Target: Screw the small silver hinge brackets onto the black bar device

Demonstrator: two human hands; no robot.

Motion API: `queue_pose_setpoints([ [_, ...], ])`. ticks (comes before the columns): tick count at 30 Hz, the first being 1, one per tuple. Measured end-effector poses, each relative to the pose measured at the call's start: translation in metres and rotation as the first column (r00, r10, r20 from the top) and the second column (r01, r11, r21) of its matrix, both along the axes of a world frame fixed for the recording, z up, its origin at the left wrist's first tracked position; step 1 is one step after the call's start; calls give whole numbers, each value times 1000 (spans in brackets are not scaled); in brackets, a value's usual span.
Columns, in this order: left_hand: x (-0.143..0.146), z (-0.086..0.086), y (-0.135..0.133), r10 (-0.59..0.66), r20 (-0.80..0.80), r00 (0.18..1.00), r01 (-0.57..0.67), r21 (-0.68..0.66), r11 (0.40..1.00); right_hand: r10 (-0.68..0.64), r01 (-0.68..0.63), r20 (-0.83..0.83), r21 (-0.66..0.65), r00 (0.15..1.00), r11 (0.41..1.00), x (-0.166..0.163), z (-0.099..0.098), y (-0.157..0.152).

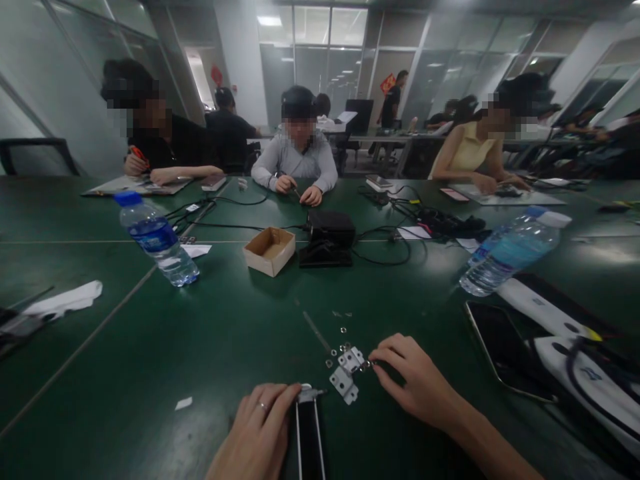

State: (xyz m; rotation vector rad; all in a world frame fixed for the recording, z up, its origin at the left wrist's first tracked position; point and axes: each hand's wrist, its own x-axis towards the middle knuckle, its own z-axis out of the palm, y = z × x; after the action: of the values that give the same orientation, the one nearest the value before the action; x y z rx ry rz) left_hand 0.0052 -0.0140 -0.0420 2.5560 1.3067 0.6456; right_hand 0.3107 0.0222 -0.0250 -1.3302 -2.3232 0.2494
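Note:
My left hand (260, 430) rests on the green table (150, 373) with its fingers curled against a long black tool (310, 433) that lies pointing away from me. Just beyond the tool's tip sits a small silver hinge (347, 377). My right hand (415, 380) reaches in from the right, its fingertips pinched at the hinge's right edge on a tiny metal part I cannot make out. Several small nuts (343, 313) are scattered behind the hinge.
A small cardboard box (270, 250) and a black device (330, 230) with cables stand mid-table. One water bottle (157, 240) is at left, another (510, 257) lies at right. A phone (505, 350) and white devices (550, 310) are at right. Three people work across the table.

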Motion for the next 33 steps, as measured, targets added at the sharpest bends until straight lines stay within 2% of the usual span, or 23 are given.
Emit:
queue_pose_setpoints([
  [2, 0, -1, 1, -8, 23, 1000, 7, 36, 999, 2, -2, -3, 7, 1000, 1000, 2, -2, 2],
  [5, 4, 4, 0, 40, -8, 999, -40, -27, 999, 3, -3, -5, 23, 1000, 1000, 7, -5, 2],
  [10, 8, 15, -3, 38, 5, 999, -38, -56, 998, 1, -1, -7, 42, 1000, 999, 6, -7, -2],
  [18, 1, 10, -2, 10, 77, 997, -8, -35, 999, -76, 77, -13, 82, 997, 994, -11, -3, -11],
  [27, 1, 10, -6, 17, 76, 997, -11, -72, 997, -120, 121, -17, 44, 993, 992, -16, -5, -15],
  [33, 1, 14, -11, -2, 92, 996, 10, -88, 996, -102, 102, -11, 130, 995, 986, -19, -1, -22],
])
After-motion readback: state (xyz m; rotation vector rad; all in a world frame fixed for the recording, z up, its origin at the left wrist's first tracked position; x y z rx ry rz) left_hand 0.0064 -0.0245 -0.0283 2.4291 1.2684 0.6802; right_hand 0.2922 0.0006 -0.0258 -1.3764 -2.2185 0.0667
